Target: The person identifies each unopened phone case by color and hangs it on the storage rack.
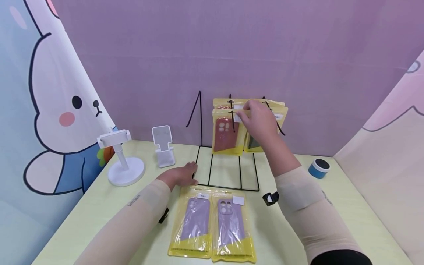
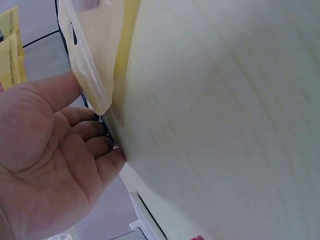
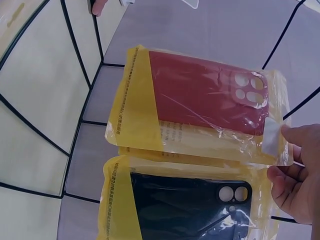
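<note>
**A:** What are the hands doing?

**B:** The right hand (image 1: 256,117) is raised to the top of a black wire rack (image 1: 228,176) at the back of a pale table (image 1: 347,206). Its fingertips (image 3: 295,137) pinch the upper edge of a yellow packet holding a red case (image 1: 226,134), which hangs on the rack. Just beside it, on the side away from the left hand, hangs a packet with a dark case (image 3: 185,205).

**A:** And the left hand?

**B:** The left hand (image 1: 180,176) lies flat on the table, fingers relaxed and open, touching the rack's base at its near corner. It holds nothing.

**A:** What else is near the rack?

**B:** In front of it lie two packets with purple cases (image 1: 212,224), side by side. Beyond the left hand stand two white phone stands (image 1: 139,154). On the rack's other side sits a blue tape roll (image 1: 318,168).
</note>
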`<action>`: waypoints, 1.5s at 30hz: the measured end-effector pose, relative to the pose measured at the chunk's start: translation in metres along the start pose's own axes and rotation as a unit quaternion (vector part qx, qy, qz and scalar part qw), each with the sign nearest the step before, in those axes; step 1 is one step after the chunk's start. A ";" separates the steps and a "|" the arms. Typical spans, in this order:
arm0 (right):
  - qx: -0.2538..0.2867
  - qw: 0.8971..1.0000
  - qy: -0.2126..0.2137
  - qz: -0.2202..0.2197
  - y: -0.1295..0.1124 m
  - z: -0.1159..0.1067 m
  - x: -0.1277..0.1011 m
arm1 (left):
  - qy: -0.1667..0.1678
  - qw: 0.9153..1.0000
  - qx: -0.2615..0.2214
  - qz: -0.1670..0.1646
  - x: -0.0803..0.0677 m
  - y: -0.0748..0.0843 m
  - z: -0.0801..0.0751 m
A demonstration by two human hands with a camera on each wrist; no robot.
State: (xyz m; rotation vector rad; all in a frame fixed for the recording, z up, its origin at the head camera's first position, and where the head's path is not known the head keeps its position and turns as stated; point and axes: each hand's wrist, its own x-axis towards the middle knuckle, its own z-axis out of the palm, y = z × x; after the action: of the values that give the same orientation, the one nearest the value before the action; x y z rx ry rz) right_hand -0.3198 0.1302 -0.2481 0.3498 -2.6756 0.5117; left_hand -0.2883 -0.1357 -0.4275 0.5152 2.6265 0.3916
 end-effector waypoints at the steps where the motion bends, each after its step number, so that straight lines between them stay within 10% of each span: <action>1: -0.001 1.000 -0.001 0.000 0.000 0.000 0.001 | 0.001 1.000 0.000 0.001 0.000 0.000 0.000; 17: -0.008 1.000 -0.007 0.020 0.004 0.002 0.009 | -0.003 1.000 -0.008 -0.001 0.002 0.003 0.001; 29: -0.011 1.000 0.012 -0.010 0.003 0.002 -0.026 | -0.008 1.000 0.016 0.007 0.000 0.004 0.000; 45: -0.005 0.993 -0.118 -0.023 0.041 0.015 -0.096 | -0.002 1.000 0.013 0.009 0.004 -0.003 0.000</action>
State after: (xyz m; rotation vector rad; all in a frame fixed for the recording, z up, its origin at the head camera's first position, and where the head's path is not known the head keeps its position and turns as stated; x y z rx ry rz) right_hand -0.2518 0.1772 -0.3140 0.4956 -2.8885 0.4675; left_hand -0.2921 -0.1365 -0.4299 0.5490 2.6268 0.3628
